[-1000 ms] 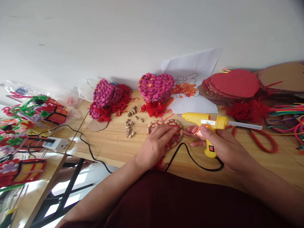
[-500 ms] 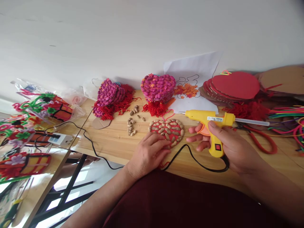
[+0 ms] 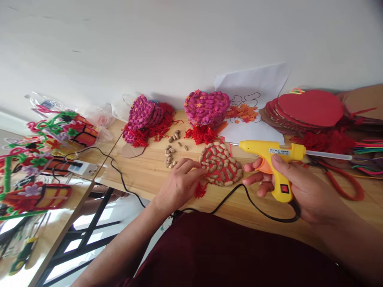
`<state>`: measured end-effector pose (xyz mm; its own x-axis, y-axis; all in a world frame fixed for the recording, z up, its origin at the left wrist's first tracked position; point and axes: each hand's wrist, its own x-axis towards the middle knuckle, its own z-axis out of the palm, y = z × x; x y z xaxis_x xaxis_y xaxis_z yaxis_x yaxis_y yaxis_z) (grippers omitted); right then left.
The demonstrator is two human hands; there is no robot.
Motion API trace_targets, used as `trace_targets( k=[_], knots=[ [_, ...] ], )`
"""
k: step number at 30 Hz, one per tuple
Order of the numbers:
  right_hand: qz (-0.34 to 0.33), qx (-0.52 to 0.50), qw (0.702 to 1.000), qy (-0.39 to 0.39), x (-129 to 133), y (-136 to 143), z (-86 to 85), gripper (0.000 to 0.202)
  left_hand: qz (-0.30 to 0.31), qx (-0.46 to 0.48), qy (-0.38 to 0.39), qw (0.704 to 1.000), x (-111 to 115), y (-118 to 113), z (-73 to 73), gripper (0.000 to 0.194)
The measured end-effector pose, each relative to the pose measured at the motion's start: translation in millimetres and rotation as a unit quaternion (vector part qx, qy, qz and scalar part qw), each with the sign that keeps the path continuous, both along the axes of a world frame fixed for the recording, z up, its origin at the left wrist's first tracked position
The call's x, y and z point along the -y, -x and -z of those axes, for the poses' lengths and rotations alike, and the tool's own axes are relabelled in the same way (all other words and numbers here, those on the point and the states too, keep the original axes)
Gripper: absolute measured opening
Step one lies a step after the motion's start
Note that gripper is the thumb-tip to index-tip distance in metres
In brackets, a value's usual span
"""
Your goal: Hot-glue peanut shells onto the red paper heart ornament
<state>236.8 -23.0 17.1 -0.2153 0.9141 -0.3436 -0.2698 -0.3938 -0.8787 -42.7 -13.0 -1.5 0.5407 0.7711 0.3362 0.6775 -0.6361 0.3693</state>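
A yellow hot glue gun (image 3: 261, 149) is in my right hand (image 3: 295, 183), its metal nozzle pointing left and a clear glue stick out of its back. My thumb presses on the body, while the fingers hang loosely near the orange trigger. Beside the nozzle lies a red heart-shaped board (image 3: 220, 175) covered with rows of unshelled peanuts. The fingers of my left hand (image 3: 181, 184) are closed at its left edge, above a red tassel (image 3: 200, 190); the fingertips are partly hidden. Loose peanuts (image 3: 169, 156) lie in small groups beyond that hand.
Stacks of pink peanut-covered hearts (image 3: 206, 107) stand against the wall. Orange stars (image 3: 243, 112) lie on a paper sheet (image 3: 254, 85). At right are red boards (image 3: 311, 107) and red-handled scissors (image 3: 344, 185). A black cord (image 3: 122, 179) runs to a power strip (image 3: 82, 169).
The heart board has turned on the table, its tassel now showing at the lower left. My left hand has shifted to its left edge. The glue gun stays held up in my right hand.
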Motion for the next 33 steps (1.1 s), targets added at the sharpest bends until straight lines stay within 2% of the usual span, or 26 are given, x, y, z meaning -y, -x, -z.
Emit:
trace_targets(
  k=[3, 7, 11, 15, 18, 21, 24, 26, 28, 33],
  knots=[
    [0.001, 0.016, 1.000, -0.004, 0, 1, 1.2, 0.030, -0.005, 0.027, 0.024, 0.999, -1, -9, -3.0, 0.016],
    [-0.001, 0.029, 1.000, -0.006, 0, 1, 2.1, 0.030, 0.015, 0.016, 0.072, 0.997, -1, -14, -5.8, 0.018],
    [-0.011, 0.032, 0.999, -0.030, 0, 1, 3.9, 0.029, 0.011, -0.046, 0.096, 0.994, 3, -7, -13.8, 0.032],
    [-0.012, 0.032, 0.999, -0.038, 1, 1, 4.4, 0.026, 0.016, -0.088, 0.102, 0.991, 7, 2, -26.0, 0.015],
    [-0.012, 0.029, 0.999, -0.037, 2, 0, 4.7, 0.026, 0.030, -0.108, 0.098, 0.989, 7, 7, -30.0, 0.016],
    [-0.014, 0.030, 0.998, -0.044, 1, -1, 7.0, 0.029, 0.006, -0.111, 0.058, 0.992, 7, 6, -26.6, 0.028],
    [-0.021, 0.041, 0.997, -0.058, 1, -2, 10.7, 0.030, -0.020, -0.066, 0.026, 0.997, 6, -2, -18.5, 0.018],
    [-0.021, 0.045, 0.997, -0.056, 0, -2, 12.6, 0.030, -0.020, -0.032, 0.032, 0.999, 4, -11, -13.1, 0.011],
    [-0.019, 0.046, 0.997, -0.055, 1, -1, 13.5, 0.030, -0.010, -0.023, 0.043, 0.999, 0, -20, -9.4, 0.011],
    [-0.016, 0.046, 0.997, -0.059, 2, -1, 12.4, 0.028, 0.009, -0.075, 0.080, 0.994, -10, -32, -11.8, 0.016]
  ],
)
